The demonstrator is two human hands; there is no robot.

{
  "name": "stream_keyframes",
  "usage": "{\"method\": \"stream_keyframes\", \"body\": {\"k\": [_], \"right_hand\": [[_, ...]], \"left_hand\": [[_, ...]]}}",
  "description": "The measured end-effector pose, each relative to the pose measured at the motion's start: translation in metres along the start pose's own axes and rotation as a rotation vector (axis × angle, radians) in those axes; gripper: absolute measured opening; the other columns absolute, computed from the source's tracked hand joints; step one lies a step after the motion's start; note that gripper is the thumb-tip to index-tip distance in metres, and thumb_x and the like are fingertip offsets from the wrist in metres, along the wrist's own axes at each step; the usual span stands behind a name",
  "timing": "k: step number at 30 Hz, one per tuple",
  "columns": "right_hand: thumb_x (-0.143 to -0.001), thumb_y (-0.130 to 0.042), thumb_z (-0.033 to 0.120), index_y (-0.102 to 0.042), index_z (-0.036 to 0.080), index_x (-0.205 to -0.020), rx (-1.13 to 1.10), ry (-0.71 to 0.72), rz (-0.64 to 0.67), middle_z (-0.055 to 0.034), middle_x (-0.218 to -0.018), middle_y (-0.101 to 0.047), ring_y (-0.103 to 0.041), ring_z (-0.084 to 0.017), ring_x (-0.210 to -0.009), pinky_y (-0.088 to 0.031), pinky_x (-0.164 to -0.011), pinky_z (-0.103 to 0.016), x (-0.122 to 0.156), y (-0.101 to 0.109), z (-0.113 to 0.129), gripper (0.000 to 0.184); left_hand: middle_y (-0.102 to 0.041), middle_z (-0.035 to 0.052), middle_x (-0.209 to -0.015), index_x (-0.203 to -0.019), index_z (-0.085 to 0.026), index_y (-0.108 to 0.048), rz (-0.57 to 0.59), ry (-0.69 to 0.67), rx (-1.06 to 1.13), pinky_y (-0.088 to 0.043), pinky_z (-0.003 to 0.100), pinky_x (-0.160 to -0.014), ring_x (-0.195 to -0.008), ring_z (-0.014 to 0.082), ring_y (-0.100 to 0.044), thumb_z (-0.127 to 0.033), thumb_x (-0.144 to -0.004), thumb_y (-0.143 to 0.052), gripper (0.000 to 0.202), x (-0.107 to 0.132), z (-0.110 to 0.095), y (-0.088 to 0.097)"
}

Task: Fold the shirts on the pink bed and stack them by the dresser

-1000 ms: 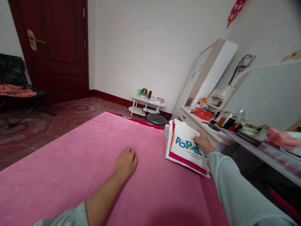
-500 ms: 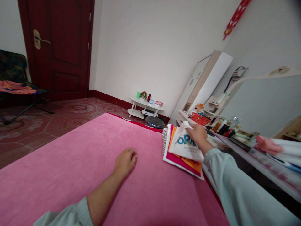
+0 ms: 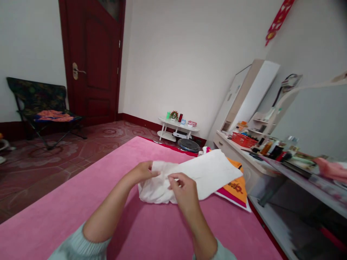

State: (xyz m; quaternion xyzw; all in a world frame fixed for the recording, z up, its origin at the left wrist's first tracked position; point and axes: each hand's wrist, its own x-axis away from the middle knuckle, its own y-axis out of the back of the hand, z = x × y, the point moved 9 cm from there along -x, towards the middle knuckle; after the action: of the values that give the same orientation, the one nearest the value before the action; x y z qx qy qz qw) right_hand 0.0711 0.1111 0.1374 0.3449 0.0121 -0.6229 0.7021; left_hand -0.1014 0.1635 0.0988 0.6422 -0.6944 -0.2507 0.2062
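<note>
A white garment (image 3: 200, 175) lies partly bunched over the pink bed cover (image 3: 81, 202). My left hand (image 3: 141, 171) grips its crumpled left end with closed fingers. My right hand (image 3: 182, 187) pinches the cloth just beside it, near the middle of the bunched part. The far end of the garment drapes over a stack of folded clothes (image 3: 235, 188), of which orange, pink and white layers show at the bed's right edge.
A dressing table (image 3: 244, 153) with a red basket (image 3: 242, 139) and several bottles runs along the right. A small white side table (image 3: 177, 128) stands by the far wall. A folding chair (image 3: 40, 108) and a dark red door (image 3: 94, 61) are at the left.
My right hand lifted the top white garment off the stack and brought it to the middle of the bed. My left hand rose from the cover and took hold of it. The view swung left.
</note>
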Motion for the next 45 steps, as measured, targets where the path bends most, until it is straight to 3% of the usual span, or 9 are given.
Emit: {"method": "stream_keyframes", "body": {"k": [3, 8, 10, 15, 22, 26, 37, 41, 45], "right_hand": [[-0.081, -0.048, 0.023, -0.065, 0.017, -0.103, 0.207, 0.027, -0.187, -0.0102, -0.108, -0.062, -0.062, -0.021, -0.089, -0.051, -0.073, -0.031, -0.007, 0.029, -0.055, 0.028], [-0.073, -0.060, 0.022, -0.044, 0.018, -0.137, 0.434, -0.173, 0.024, -0.0104, -0.119, -0.056, -0.061, -0.017, -0.076, -0.050, -0.076, -0.032, -0.004, 0.031, -0.151, 0.066], [-0.072, -0.062, 0.022, -0.054, 0.020, -0.126, 0.513, -0.206, 0.122, -0.0055, -0.101, -0.060, -0.060, -0.017, -0.076, -0.049, -0.075, -0.030, 0.000, 0.025, -0.161, 0.054], [-0.078, -0.049, 0.013, -0.064, 0.019, -0.076, 0.662, -0.146, 0.141, -0.0043, -0.086, -0.059, -0.058, -0.016, -0.077, -0.044, -0.073, -0.026, -0.002, 0.025, -0.145, 0.016], [-0.086, -0.043, 0.011, -0.048, 0.019, -0.134, 0.622, 0.007, 0.184, -0.0084, -0.138, -0.050, -0.049, -0.020, -0.123, -0.040, -0.100, -0.032, 0.000, 0.011, -0.142, 0.049], [-0.086, -0.050, 0.016, -0.053, 0.022, -0.130, 0.655, -0.086, 0.190, -0.0089, -0.129, -0.054, -0.057, -0.021, -0.109, -0.046, -0.088, -0.031, 0.002, 0.008, -0.141, 0.045], [-0.079, -0.054, 0.017, -0.069, 0.024, -0.087, 0.662, -0.001, -0.126, 0.0010, -0.094, -0.062, -0.056, -0.013, -0.072, -0.037, -0.062, -0.024, -0.008, 0.061, -0.053, 0.018], [-0.072, -0.052, 0.012, -0.060, 0.022, -0.078, 0.633, 0.058, -0.134, 0.0016, -0.084, -0.059, -0.052, -0.013, -0.067, -0.033, -0.059, -0.024, -0.004, 0.056, -0.007, 0.015], [-0.069, -0.051, 0.014, -0.054, 0.022, -0.074, 0.595, 0.086, -0.242, 0.0007, -0.077, -0.057, -0.049, -0.013, -0.062, -0.033, -0.059, -0.025, 0.002, 0.065, 0.021, 0.010]], "left_hand": [[-0.068, 0.0115, -0.110, -0.116, -0.016, -0.064, -0.018, 0.060, -0.284, -0.048, 0.030, -0.081, -0.100, 0.0268, -0.063, -0.037, -0.068, -0.071, 0.052, -0.006, 0.026, -0.011], [-0.066, 0.0080, -0.114, -0.120, -0.021, -0.065, 0.044, -0.021, -0.309, -0.047, 0.027, -0.084, -0.099, 0.0242, -0.063, -0.029, -0.064, -0.076, 0.058, -0.013, 0.025, -0.034], [-0.064, 0.0079, -0.117, -0.119, -0.021, -0.065, 0.016, -0.119, -0.333, -0.045, 0.026, -0.088, -0.103, 0.0232, -0.062, -0.025, -0.063, -0.077, 0.058, -0.014, 0.014, -0.037], [-0.069, 0.0067, -0.107, -0.111, -0.023, -0.069, 0.045, -0.079, -0.465, -0.047, 0.030, -0.083, -0.098, 0.0253, -0.063, -0.024, -0.060, -0.078, 0.052, -0.011, 0.011, -0.042], [-0.074, 0.0042, -0.083, -0.079, -0.021, -0.075, 0.039, -0.005, -0.397, -0.046, 0.026, -0.067, -0.078, 0.0207, -0.067, -0.017, -0.064, -0.068, 0.017, -0.008, 0.011, -0.031], [-0.072, 0.0000, -0.072, -0.073, -0.021, -0.074, -0.005, -0.043, -0.277, -0.044, 0.021, -0.059, -0.068, 0.0157, -0.065, -0.019, -0.064, -0.067, 0.011, -0.012, 0.006, -0.019], [-0.068, 0.0048, -0.087, -0.084, -0.019, -0.066, -0.824, 0.093, 0.014, -0.048, 0.029, -0.073, -0.083, 0.0213, -0.064, -0.031, -0.075, -0.055, 0.019, 0.010, 0.047, 0.088], [-0.065, 0.0081, -0.108, -0.097, -0.019, -0.066, -0.662, -0.108, 0.061, -0.045, 0.036, -0.092, -0.105, 0.0239, -0.059, -0.028, -0.073, -0.061, 0.027, 0.007, 0.010, 0.072], [-0.063, 0.0088, -0.118, -0.120, -0.019, -0.059, -0.054, -0.375, 0.326, -0.046, 0.032, -0.091, -0.107, 0.0207, -0.059, -0.037, -0.076, -0.067, 0.048, 0.014, -0.063, 0.009]]}}
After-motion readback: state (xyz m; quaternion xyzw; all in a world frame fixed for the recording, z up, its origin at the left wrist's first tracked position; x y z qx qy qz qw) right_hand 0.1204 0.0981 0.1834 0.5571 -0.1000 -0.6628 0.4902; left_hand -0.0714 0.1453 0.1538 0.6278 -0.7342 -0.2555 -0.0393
